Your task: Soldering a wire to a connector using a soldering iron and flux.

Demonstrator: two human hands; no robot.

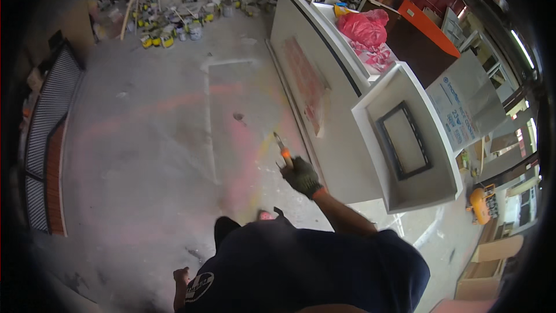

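My right hand (301,178), in a dark work glove, is closed around the handle of an orange-handled tool (285,153). A slim metal tip points forward and up from its handle, over the floor; I cannot tell its exact kind. Just to the right of this hand is the long pale grey counter (336,145), with a reddish smeared patch (304,81) on its side panel. My left hand (181,275) is bare and hangs low at my left side, its fingers curled, with nothing visible in them.
A white box-shaped end section (399,197) with a black rectangular frame (427,161) juts from the counter. Crumpled pink plastic (365,28) lies on top. Paint cans (167,39) crowd the far wall. Slatted panels (49,110) lean at left; an orange machine (480,204) stands at right.
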